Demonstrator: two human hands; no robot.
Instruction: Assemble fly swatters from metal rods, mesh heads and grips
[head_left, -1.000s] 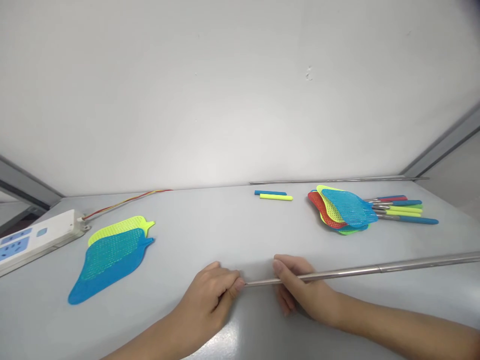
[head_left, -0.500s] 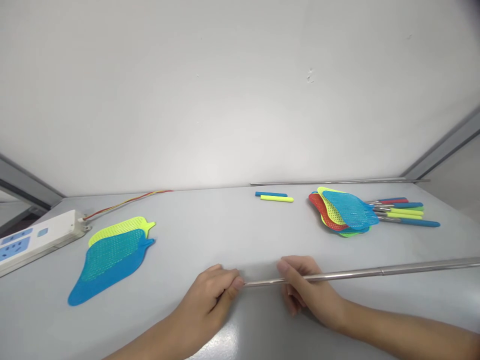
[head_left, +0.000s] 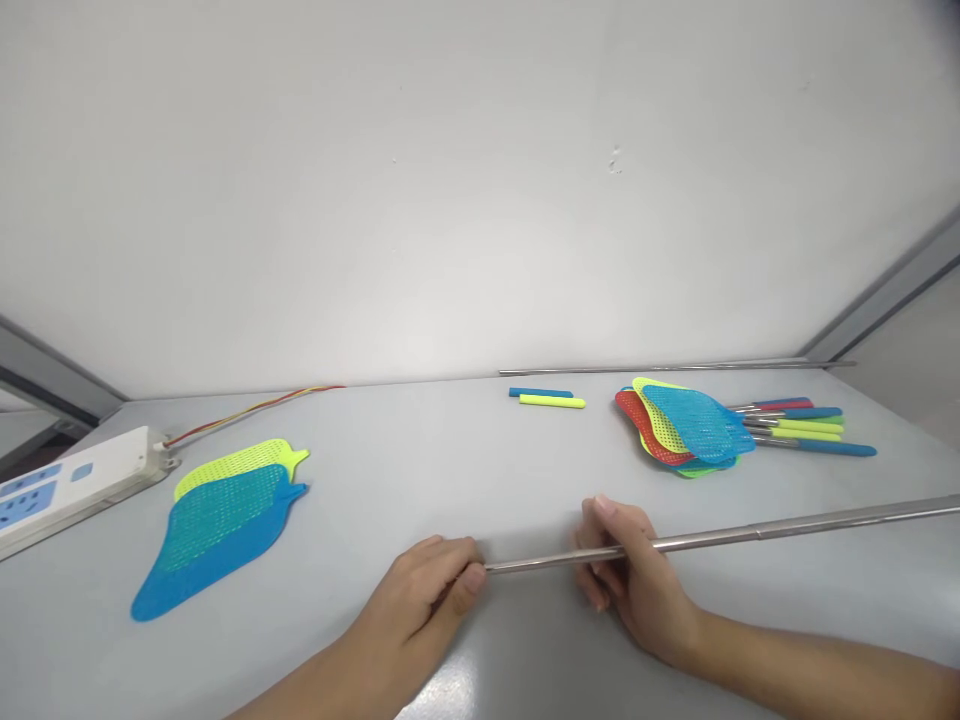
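A shiny telescopic metal rod (head_left: 720, 537) runs across the front of the table and out of view on the right. Its thin end is pinched in my left hand (head_left: 431, 595), which hides the tip. My right hand (head_left: 634, 575) is curled round the rod farther along, thumb on the near side and fingers behind. Off to the left lie two fly swatter heads without rods, a blue one (head_left: 217, 545) partly over a yellow one (head_left: 240, 462). Behind my hands are a blue handle grip (head_left: 540, 392) and a yellow handle grip (head_left: 552, 401), side by side.
At the right is a stack of fly swatters (head_left: 697, 425) with handles pointing right. More thin metal rod (head_left: 675, 367) lies along the wall. A white power strip (head_left: 82, 485) with a red and yellow cord (head_left: 255, 408) sits at the left edge.
My right hand has slid a little to the right along the rod, and the rod's right part has risen slightly. My left hand keeps its pinch on the thin end.
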